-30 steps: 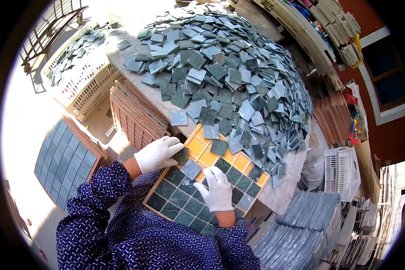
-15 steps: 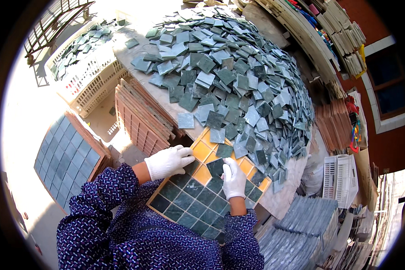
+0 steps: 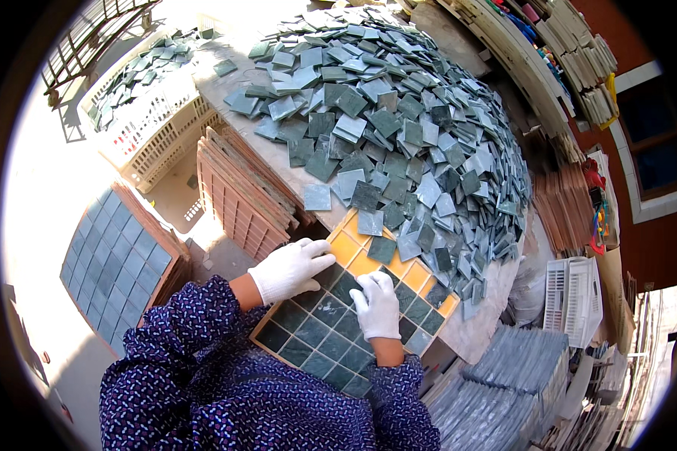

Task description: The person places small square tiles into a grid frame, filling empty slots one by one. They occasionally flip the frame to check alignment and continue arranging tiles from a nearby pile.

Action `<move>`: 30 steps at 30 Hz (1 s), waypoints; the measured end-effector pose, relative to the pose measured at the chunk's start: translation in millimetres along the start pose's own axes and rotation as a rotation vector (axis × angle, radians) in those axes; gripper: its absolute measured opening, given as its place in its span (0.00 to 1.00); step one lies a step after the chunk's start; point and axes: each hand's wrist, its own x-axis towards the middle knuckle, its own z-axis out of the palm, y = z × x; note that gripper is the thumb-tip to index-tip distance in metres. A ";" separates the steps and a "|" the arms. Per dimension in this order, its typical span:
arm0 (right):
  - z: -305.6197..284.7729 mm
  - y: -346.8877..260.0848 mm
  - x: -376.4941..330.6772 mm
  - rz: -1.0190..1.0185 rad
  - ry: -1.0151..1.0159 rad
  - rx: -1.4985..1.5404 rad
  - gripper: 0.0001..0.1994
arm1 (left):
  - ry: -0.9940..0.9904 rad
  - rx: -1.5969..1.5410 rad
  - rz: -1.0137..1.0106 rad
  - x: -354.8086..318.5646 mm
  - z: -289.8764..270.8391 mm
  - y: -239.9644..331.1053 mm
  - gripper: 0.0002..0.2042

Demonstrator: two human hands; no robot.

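Observation:
A square yellow-orange grid tray point(image 3: 449, 304) lies tilted in front of me, its near compartments filled with dark green stone tiles point(image 3: 311, 331). Bare yellow cells show along its far side. My left hand point(image 3: 292, 269), in a white glove, rests over the tray's left edge with fingers stretched out. Over the middle tiles is my right hand point(image 3: 376, 307), also gloved, thumb and forefinger apart beside a seated tile point(image 3: 344, 287). A loose tile point(image 3: 381, 250) lies across the far cells, and another tile point(image 3: 369, 222) lies at the far corner.
A large heap of green tiles point(image 3: 399, 120) covers the table point(image 3: 316, 177) beyond. Left are a cream crate point(image 3: 165, 143), upright reddish grid trays point(image 3: 241, 199) and a tile-filled panel point(image 3: 116, 255). Wrapped grey stacks point(image 3: 515, 368) and white baskets point(image 3: 572, 301) stand at right.
The tile my right hand was holding now lies in a cell among the others. That hand has moved slightly nearer to me and its fingers have parted. My left hand stays at the tray's edge.

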 end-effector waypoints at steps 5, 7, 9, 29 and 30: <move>11.2 -7.3 -13.4 -0.082 -0.111 -0.028 0.17 | 0.137 0.200 0.087 -18.3 15.3 13.3 0.36; 5.1 -5.3 -3.0 -0.070 -0.034 -0.043 0.17 | 0.045 0.235 0.150 -29.5 28.1 21.8 0.39; -7.5 4.6 19.1 -0.042 0.133 -0.095 0.18 | 0.000 0.237 0.129 -32.6 41.3 21.6 0.38; -14.5 14.5 37.4 0.077 -0.099 -0.059 0.26 | 0.212 -0.112 -0.302 -10.6 44.8 7.2 0.46; -15.3 17.8 35.6 0.038 -0.074 -0.035 0.25 | 0.207 -0.118 -0.329 -7.2 43.6 10.2 0.45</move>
